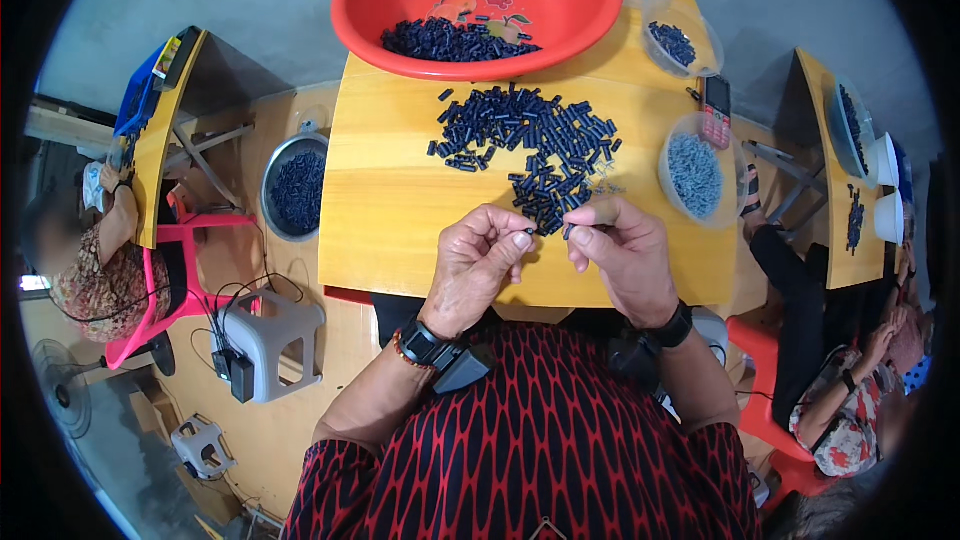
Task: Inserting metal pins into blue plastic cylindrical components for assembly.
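Both my hands are raised over the near edge of a yellow wooden table [390,230]. Between thumb and index finger, my left hand [472,268] pinches a small black plastic piece [530,232]. A short way off, my right hand [632,258] pinches another small dark piece [568,231], mostly covered by the fingertips. Just beyond my fingers lies a loose pile of short black tubular pieces [530,130]. A few small grey screws [608,187] are scattered at its right side. To the right, a clear plastic bowl [738,180] holds many grey screws [694,176].
A red basin [350,10] with more black pieces stands at the table's far side. At the right are a phone [716,115] and a bowl of dark parts [672,44]. A metal basin [272,210] and grey stool [265,340] are left. People sit at side tables.
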Action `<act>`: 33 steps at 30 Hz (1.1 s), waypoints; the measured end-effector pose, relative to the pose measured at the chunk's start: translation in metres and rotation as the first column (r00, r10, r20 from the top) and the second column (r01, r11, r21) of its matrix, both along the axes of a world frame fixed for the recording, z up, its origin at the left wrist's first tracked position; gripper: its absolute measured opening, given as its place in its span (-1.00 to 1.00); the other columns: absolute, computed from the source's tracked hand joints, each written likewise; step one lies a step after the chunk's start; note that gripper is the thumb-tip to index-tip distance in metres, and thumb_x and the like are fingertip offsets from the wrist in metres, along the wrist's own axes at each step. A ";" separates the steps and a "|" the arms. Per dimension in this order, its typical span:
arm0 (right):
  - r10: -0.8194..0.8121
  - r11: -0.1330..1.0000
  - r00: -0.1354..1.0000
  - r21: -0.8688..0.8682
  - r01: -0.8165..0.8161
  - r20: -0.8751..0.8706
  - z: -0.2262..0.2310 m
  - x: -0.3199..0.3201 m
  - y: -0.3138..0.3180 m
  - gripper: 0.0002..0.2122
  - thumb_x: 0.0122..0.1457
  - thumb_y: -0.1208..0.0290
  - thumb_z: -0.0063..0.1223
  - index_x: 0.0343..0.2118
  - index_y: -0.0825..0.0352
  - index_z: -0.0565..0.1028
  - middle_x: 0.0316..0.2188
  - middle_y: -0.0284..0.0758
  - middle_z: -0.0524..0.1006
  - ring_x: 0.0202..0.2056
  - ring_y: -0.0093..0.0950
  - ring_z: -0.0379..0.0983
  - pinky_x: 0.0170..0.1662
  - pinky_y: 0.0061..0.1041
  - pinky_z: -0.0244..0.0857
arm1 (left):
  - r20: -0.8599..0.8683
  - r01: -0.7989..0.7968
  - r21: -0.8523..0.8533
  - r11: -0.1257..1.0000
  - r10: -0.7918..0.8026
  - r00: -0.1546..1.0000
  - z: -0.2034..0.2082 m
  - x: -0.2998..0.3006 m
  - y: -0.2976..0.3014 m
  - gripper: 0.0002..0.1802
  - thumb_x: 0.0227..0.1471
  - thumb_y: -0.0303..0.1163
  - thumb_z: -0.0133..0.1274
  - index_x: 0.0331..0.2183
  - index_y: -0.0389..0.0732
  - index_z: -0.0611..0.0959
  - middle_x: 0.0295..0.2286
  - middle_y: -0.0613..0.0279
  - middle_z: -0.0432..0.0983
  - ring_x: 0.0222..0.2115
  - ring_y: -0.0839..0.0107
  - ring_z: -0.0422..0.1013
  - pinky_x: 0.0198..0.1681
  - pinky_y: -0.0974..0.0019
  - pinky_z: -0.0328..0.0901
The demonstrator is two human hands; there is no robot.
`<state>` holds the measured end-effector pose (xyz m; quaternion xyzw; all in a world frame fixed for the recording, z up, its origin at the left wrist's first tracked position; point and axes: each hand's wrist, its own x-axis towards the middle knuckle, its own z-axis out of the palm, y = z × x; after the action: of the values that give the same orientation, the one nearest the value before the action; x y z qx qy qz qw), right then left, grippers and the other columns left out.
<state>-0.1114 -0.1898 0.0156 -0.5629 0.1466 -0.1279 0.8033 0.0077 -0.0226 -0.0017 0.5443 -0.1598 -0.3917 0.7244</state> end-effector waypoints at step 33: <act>-0.071 0.979 0.997 -0.193 0.071 0.004 -0.012 0.025 0.028 -0.92 0.19 0.60 0.13 -0.26 0.40 0.55 -0.40 -0.42 0.53 -0.41 -0.71 0.44 -0.35 -0.69 0.38 | -0.120 0.027 -0.056 0.998 -0.034 0.992 0.000 0.002 0.011 -0.88 0.10 -0.57 0.12 -0.27 -0.38 0.58 -0.37 0.08 0.59 -0.42 0.43 0.53 -0.37 0.40 0.49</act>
<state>-0.0866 -0.1620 0.0040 -0.6326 0.1549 -0.1691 0.7397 0.0097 -0.0118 -0.0015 0.4972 -0.1346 -0.4305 0.7412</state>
